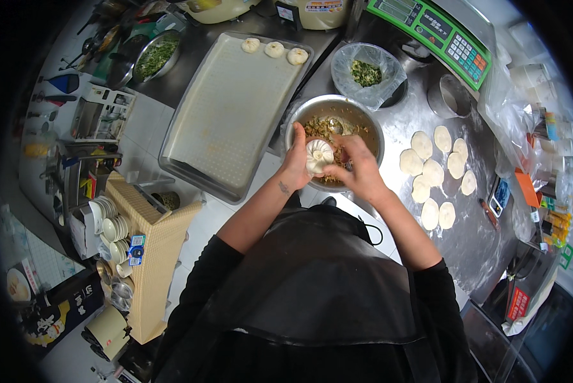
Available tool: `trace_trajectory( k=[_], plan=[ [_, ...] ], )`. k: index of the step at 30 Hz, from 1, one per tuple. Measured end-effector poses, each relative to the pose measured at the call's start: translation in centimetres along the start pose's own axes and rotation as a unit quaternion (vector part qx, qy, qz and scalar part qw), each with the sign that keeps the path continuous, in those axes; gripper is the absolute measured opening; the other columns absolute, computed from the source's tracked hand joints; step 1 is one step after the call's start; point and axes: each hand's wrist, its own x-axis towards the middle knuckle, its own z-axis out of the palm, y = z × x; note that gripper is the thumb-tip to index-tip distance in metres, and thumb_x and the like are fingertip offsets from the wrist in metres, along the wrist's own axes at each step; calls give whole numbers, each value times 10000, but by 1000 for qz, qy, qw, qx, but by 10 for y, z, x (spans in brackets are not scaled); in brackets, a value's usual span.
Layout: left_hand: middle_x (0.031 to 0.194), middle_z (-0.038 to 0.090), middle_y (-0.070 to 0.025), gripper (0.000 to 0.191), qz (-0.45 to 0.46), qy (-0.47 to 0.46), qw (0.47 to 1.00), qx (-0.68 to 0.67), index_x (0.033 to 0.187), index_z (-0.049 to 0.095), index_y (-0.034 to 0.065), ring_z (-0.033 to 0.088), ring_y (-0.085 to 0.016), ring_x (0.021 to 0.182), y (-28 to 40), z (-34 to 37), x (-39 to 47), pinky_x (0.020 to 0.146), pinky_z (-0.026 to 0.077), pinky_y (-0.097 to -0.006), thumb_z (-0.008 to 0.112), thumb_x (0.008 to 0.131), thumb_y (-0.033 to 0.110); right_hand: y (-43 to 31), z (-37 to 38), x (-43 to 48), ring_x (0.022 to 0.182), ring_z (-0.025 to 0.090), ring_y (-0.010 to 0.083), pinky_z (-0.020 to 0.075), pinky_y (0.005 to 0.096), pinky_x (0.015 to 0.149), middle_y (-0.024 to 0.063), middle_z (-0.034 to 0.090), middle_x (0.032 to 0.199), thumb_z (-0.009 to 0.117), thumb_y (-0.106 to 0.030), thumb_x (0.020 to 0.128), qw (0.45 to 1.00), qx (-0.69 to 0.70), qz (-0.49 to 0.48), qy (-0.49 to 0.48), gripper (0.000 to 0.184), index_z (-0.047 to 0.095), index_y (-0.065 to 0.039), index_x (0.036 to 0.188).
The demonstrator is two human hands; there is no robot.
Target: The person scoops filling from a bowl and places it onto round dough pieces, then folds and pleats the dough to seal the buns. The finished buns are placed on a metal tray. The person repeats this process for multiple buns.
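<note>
My left hand [296, 160] cradles a pleated, round stuffed bun [319, 156] of pale dough above a steel bowl [375, 143] of brown chopped filling [321, 128]. A spoon lies in that filling, partly hidden. My right hand [360, 167] is at the bun's right side, thumb close to its lower edge and fingers bent over the bowl; whether it touches the dough is hard to tell. Three finished buns [274, 49] sit in a row at the far end of a metal tray [224, 110]. Several flat dough rounds [432, 172], some overlapping, lie on the floured steel table [478, 249] at the right.
Behind the filling bowl stands a plastic-lined bowl [368, 72] of green filling. Beyond are a round metal container [449, 96] and a green scale [435, 38]. A phone [500, 196] and a thin wooden-handled tool [488, 213] lie at right. Another bowl of chopped greens [157, 56] stands upper left.
</note>
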Motion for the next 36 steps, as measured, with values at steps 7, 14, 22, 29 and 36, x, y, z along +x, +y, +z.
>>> trace_trajectory(
  k=[7,14,22,29,36],
  plan=[
    [1032,688,-71,772,-17,-19,998,-58,1173,608,101,679,-214,948,-8,-11,7,697,554,-337,321,916,769,11,18,-2,1050,577,275,480,380,919,147,564,1196,797,-213,804,999,-15,-30,19,578,563,-30,1300],
    [1023,698,-109,665,31,-49,997,-55,1125,629,115,697,-281,912,4,-53,-2,647,555,-345,355,952,696,70,8,-24,842,635,220,520,334,784,108,651,986,687,-107,916,985,1,152,86,218,639,-6,1104],
    [1031,683,-126,644,35,29,996,-78,1034,612,124,684,-313,950,2,-73,-15,686,578,-377,296,975,682,95,43,-44,923,643,323,501,424,900,133,668,897,687,-81,799,981,-152,44,-109,74,700,-56,867],
    [966,679,-111,639,42,13,997,-65,1029,607,120,685,-304,914,-1,-77,-14,680,573,-386,288,984,672,99,60,-31,994,624,293,490,413,908,109,655,978,602,-97,793,946,-287,-9,-153,114,682,-93,874],
    [963,680,-108,633,42,22,996,-73,1040,599,113,683,-302,903,-3,-75,-14,674,565,-395,312,980,673,103,66,-27,995,622,296,490,410,905,100,639,974,561,-88,807,940,-295,-18,-169,157,677,-96,912]
  ],
)
